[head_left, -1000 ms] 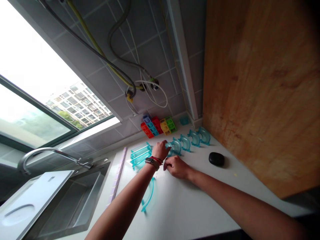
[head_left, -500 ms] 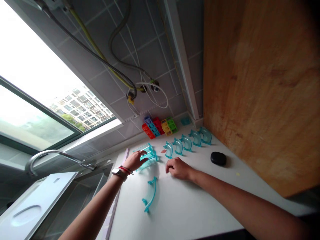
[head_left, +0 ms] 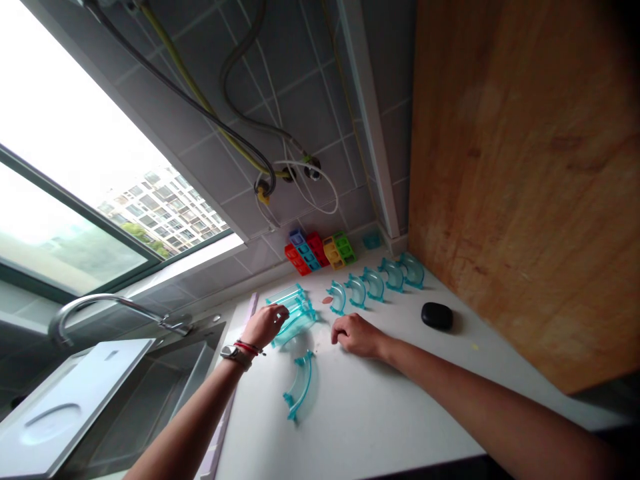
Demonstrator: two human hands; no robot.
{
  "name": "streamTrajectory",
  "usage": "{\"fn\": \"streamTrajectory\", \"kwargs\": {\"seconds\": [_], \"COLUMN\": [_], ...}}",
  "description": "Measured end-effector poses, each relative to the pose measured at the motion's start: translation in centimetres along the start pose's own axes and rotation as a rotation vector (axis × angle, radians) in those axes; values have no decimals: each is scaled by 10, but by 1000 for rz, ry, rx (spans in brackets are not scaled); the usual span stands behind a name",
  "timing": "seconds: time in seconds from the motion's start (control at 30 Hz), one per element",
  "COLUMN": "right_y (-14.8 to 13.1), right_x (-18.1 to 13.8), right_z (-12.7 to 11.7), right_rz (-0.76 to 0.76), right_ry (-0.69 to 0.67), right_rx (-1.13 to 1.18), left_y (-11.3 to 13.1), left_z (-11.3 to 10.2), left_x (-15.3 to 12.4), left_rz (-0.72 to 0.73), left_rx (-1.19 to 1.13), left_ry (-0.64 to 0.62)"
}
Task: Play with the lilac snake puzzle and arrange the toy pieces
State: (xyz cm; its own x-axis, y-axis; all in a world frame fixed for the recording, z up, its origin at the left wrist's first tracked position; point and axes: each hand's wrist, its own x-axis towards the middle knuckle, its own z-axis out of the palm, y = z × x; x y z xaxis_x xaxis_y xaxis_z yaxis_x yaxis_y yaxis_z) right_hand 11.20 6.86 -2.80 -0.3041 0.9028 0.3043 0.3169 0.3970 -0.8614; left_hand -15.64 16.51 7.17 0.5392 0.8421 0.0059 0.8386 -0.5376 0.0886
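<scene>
My left hand (head_left: 263, 325), with a watch and red band at the wrist, has its fingers curled on a stack of clear teal track pieces (head_left: 293, 308) on the white counter (head_left: 380, 400). My right hand (head_left: 354, 334) rests on the counter with fingers curled under, just right of the stack; what it holds, if anything, is hidden. A long curved teal track piece (head_left: 301, 385) lies nearer me. A row of several small curved teal pieces (head_left: 374, 283) runs toward the wooden panel.
Coloured blocks (head_left: 320, 251) stand against the tiled wall. A black oval case (head_left: 437, 315) lies near the wooden panel (head_left: 520, 173). A sink (head_left: 150, 393) with a faucet (head_left: 100, 308) and white board (head_left: 65, 407) is at left. Hoses hang on the wall.
My left hand moved left from the row of small curved pieces to the stack of track pieces and curled onto it. My right hand stayed put.
</scene>
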Motion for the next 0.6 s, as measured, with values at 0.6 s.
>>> {"fn": "streamTrajectory", "kwargs": {"seconds": [0.6], "right_y": [-7], "right_x": [-2], "right_z": [-4], "right_rz": [62], "right_ry": [-12], "right_rx": [90], "left_y": [4], "left_z": [-27], "left_x": [-42], "left_rz": [-187], "left_rx": [-534], "left_ry": [94]}}
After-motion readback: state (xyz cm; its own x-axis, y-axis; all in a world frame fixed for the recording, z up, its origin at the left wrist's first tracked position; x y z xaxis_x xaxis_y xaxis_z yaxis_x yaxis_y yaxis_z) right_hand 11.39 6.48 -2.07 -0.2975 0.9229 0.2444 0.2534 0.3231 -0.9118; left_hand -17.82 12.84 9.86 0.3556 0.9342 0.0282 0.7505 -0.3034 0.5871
